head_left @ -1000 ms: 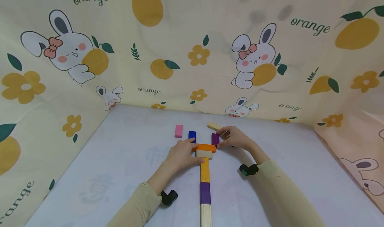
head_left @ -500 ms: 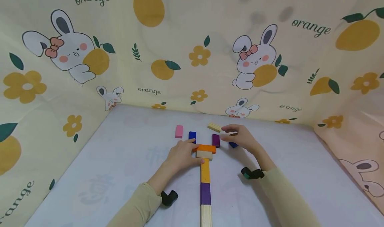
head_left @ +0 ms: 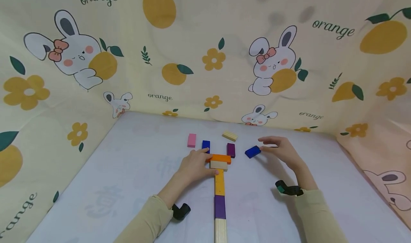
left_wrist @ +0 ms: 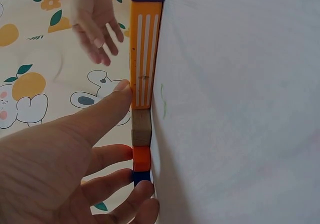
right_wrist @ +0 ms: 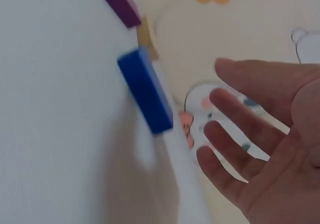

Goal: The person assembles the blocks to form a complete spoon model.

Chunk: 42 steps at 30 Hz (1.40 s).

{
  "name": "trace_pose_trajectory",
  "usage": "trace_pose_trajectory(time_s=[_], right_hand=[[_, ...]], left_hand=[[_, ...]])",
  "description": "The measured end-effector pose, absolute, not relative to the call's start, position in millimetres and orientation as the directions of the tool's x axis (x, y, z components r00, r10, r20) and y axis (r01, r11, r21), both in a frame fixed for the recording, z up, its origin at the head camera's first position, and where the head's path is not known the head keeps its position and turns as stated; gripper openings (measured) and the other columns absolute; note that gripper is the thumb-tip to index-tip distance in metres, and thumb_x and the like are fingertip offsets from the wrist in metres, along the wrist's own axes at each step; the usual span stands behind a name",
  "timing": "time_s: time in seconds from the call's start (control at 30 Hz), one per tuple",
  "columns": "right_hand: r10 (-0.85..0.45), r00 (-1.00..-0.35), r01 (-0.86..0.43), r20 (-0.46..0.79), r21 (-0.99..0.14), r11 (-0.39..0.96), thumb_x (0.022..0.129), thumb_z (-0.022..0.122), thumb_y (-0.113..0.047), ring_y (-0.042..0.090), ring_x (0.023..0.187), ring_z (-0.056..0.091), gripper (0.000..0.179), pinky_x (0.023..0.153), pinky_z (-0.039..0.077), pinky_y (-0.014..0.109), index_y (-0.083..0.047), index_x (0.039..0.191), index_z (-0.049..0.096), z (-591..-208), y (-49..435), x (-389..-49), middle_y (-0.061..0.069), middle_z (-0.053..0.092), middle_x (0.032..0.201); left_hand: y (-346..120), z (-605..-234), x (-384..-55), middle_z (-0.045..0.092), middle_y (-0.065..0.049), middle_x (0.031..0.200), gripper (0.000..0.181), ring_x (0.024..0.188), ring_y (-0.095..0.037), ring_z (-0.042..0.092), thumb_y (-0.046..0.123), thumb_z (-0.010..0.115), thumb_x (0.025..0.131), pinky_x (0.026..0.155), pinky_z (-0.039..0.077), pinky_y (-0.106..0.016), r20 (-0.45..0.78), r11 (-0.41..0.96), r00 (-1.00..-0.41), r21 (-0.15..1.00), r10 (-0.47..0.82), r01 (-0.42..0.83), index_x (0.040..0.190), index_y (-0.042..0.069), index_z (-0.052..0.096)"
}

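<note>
My left hand (head_left: pixel 192 166) touches a line of toy blocks with its fingertips. In the left wrist view its thumb is at the yellow-orange block (left_wrist: pixel 144 59), its index fingertip at the orange block (left_wrist: pixel 142 158), and the other fingers by a blue block (left_wrist: pixel 141 177). Between yellow and orange sits a plain wooden block (head_left: pixel 218 165). Past the orange block's right end lies a dark purple block (head_left: pixel 231 150). My right hand (head_left: pixel 284 152), fingers spread and nothing held, hovers just right of a second blue block (head_left: pixel 252 151) lying at an angle.
A pink block (head_left: pixel 191 140) and a pale wooden block (head_left: pixel 229 136) lie farther back. Toward me the line continues with a purple block (head_left: pixel 219 207) and a pale wooden piece (head_left: pixel 220 231). A printed cloth wall (head_left: pixel 192 89) rises behind the white surface (head_left: pixel 128 186).
My right hand has moved right, away from the dark purple block and over to beside the right blue block, which now shows fully. My left hand has stayed in place.
</note>
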State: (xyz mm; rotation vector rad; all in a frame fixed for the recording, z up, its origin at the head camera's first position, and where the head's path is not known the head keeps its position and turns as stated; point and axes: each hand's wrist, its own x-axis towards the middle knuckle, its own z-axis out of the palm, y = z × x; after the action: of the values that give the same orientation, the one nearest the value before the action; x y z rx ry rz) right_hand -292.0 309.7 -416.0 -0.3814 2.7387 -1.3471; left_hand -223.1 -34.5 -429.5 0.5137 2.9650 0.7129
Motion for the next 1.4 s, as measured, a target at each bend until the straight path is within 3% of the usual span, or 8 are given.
trace_pose_trajectory(time_s=[0.23, 0.53, 0.83, 1.4], right_hand=[[-0.244, -0.969, -0.105, -0.049, -0.807, 0.581, 0.090, 0.074, -0.024, 0.035, 0.125, 0.048, 0.047, 0.100, 0.037, 0.057, -0.011, 0.134, 0.062, -429.4, 321.8, -292.7, 0.011, 0.059, 0.134], [-0.299, -0.953, -0.143, -0.056, -0.785, 0.603, 0.089, 0.075, -0.018, 0.032, 0.118, 0.053, 0.049, 0.091, 0.049, 0.044, -0.013, 0.136, 0.060, -438.4, 315.8, -299.9, 0.008, 0.057, 0.136], [-0.301, -0.952, -0.141, -0.065, -0.777, 0.613, 0.084, 0.077, -0.007, 0.030, 0.117, 0.052, 0.046, 0.096, 0.046, 0.048, -0.010, 0.128, 0.065, -446.4, 309.3, -299.9, 0.006, 0.064, 0.124], [-0.267, -0.958, -0.094, -0.105, -0.764, 0.638, 0.082, 0.080, -0.010, 0.032, 0.113, 0.053, 0.038, 0.092, 0.049, 0.043, -0.012, 0.118, 0.071, -437.4, 308.8, -301.0, 0.010, 0.062, 0.125]], left_hand=[[-36.0, -429.9, -222.9, 0.048, -0.009, 0.146, 0.066, 0.128, -0.035, 0.046, 0.052, 0.075, 0.082, 0.097, 0.046, -0.052, 0.025, 0.838, -0.943, 0.450, 0.333, 0.308, 0.133, 0.013, 0.064], [-37.4, -430.2, -225.0, 0.048, -0.009, 0.147, 0.066, 0.129, -0.036, 0.046, 0.054, 0.075, 0.082, 0.097, 0.046, -0.052, 0.029, 0.832, -0.939, 0.455, 0.343, 0.318, 0.133, 0.013, 0.064], [-38.9, -433.5, -223.9, 0.047, -0.009, 0.147, 0.066, 0.130, -0.035, 0.045, 0.052, 0.075, 0.082, 0.098, 0.045, -0.052, 0.023, 0.831, -0.936, 0.453, 0.352, 0.323, 0.133, 0.012, 0.064], [-33.9, -431.8, -228.4, 0.046, -0.008, 0.148, 0.067, 0.129, -0.034, 0.045, 0.054, 0.074, 0.082, 0.096, 0.046, -0.052, 0.015, 0.840, -0.943, 0.450, 0.333, 0.304, 0.135, 0.015, 0.062]])
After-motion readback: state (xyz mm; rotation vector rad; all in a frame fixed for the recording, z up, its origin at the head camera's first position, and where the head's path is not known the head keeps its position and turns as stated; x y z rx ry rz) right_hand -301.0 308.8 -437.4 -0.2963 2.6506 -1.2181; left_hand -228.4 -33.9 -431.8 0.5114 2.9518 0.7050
